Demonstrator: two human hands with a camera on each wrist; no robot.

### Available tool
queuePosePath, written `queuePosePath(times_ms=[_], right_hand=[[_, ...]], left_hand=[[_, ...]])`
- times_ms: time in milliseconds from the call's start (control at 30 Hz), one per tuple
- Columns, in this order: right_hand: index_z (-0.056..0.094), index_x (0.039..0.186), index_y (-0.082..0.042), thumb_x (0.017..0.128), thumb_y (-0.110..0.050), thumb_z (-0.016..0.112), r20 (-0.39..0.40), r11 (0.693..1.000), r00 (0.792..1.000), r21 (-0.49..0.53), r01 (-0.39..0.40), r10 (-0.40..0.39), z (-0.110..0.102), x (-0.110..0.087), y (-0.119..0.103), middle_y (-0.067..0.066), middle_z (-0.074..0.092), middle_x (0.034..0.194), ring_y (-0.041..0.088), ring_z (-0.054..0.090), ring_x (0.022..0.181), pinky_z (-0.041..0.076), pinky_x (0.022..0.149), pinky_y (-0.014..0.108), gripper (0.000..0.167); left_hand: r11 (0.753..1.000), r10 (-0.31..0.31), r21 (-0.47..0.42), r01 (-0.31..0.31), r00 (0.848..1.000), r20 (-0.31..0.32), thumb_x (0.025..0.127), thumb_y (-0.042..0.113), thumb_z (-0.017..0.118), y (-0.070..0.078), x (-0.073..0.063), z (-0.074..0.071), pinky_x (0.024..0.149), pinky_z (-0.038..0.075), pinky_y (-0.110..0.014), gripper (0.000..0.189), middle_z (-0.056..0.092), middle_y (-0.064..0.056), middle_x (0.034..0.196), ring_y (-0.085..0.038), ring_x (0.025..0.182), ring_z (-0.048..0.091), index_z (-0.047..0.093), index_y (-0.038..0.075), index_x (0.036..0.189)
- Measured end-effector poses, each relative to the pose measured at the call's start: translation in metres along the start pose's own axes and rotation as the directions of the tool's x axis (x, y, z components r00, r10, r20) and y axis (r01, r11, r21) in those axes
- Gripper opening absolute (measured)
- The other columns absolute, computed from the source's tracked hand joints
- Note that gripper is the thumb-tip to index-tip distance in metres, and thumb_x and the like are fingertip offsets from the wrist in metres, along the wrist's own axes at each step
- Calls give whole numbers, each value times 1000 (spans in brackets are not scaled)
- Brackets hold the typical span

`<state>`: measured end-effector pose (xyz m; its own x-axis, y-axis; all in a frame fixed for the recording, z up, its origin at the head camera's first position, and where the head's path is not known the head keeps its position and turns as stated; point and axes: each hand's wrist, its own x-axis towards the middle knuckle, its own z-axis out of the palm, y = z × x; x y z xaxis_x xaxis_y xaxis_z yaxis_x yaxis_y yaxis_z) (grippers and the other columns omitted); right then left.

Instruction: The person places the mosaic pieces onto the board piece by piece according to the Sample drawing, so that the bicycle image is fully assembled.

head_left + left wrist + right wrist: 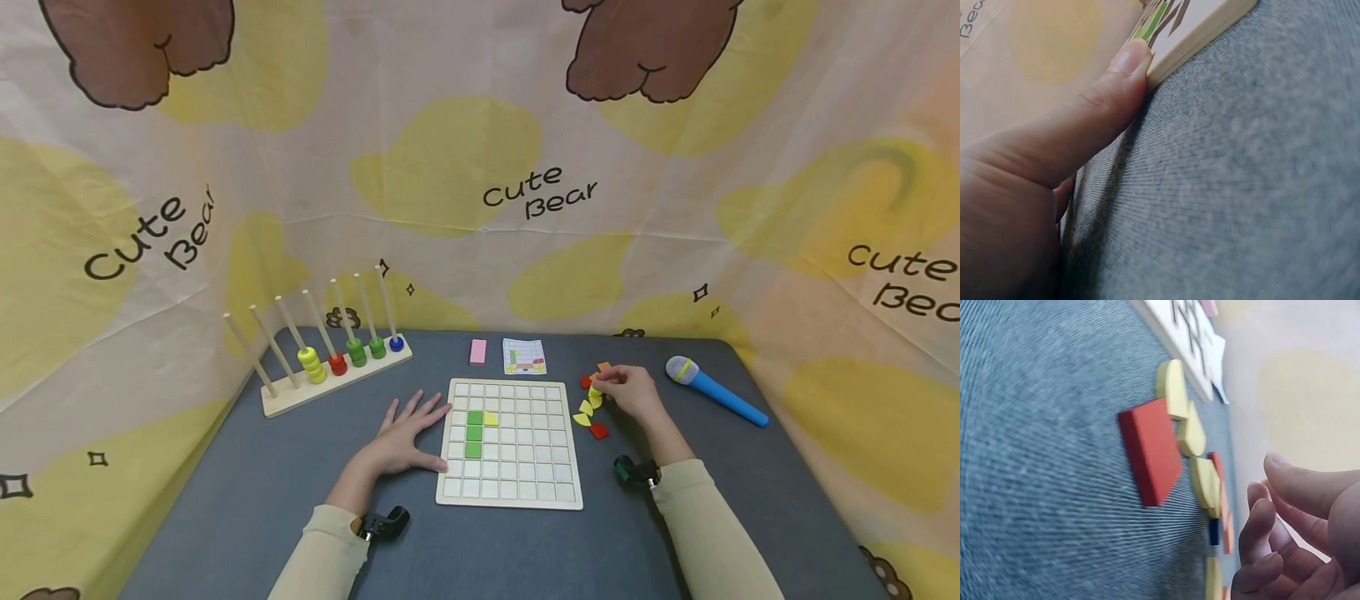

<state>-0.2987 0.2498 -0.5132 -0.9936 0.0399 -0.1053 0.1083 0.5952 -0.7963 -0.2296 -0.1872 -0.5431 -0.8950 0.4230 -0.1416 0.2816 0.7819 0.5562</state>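
A white grid board in a pale wooden frame lies on the table. Three green squares stand in a column on it, with one yellow piece beside the top one. My left hand is spread flat at the board's left side, its thumb touching the edge. Right of the board, my right hand hovers over loose pieces with fingers loosely bent, and nothing shows between thumb and fingertips. Below it are yellow rounded pieces, a red block, a dark blue piece and orange pieces.
A wooden peg rack with coloured rings stands at the back left. Behind the board lie a pink block and a printed pattern card. A blue toy microphone lies at the right. Printed cloth hangs around the table.
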Motion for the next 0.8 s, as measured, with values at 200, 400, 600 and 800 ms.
queuePosePath(times_ms=[200,400,600,800], right_hand=[[73,106,-2,91,-25,77,-8,998,999,-58,-33,33,5,4,5,8,70,89,19,59,76,47,66,27,28],[74,104,-3,91,-27,76,-19,991,998,-124,-57,55,9,5,5,10,68,92,24,56,82,44,67,30,27],[74,101,-4,89,-30,78,-33,982,997,-173,-79,74,11,4,4,12,67,95,28,56,86,41,70,35,29],[74,100,-4,89,-31,78,-30,976,997,-201,-80,76,11,3,4,12,66,93,29,55,86,41,69,35,29]], left_hand=[[1000,-5,5,5,1000,4,69,69,80,0,1,0,121,-13,-60,109,15,4,170,-30,158,-5,30,33,160],[1000,-8,1,8,1000,6,69,69,80,0,1,0,121,-14,-61,109,15,4,170,-29,158,-5,30,34,160],[1000,0,2,0,1000,4,69,69,80,0,1,0,121,-13,-61,109,15,4,170,-30,158,-5,31,33,160],[1000,-1,5,1,1000,2,69,70,80,0,1,-1,121,-13,-61,109,16,4,170,-30,158,-4,31,33,159]])
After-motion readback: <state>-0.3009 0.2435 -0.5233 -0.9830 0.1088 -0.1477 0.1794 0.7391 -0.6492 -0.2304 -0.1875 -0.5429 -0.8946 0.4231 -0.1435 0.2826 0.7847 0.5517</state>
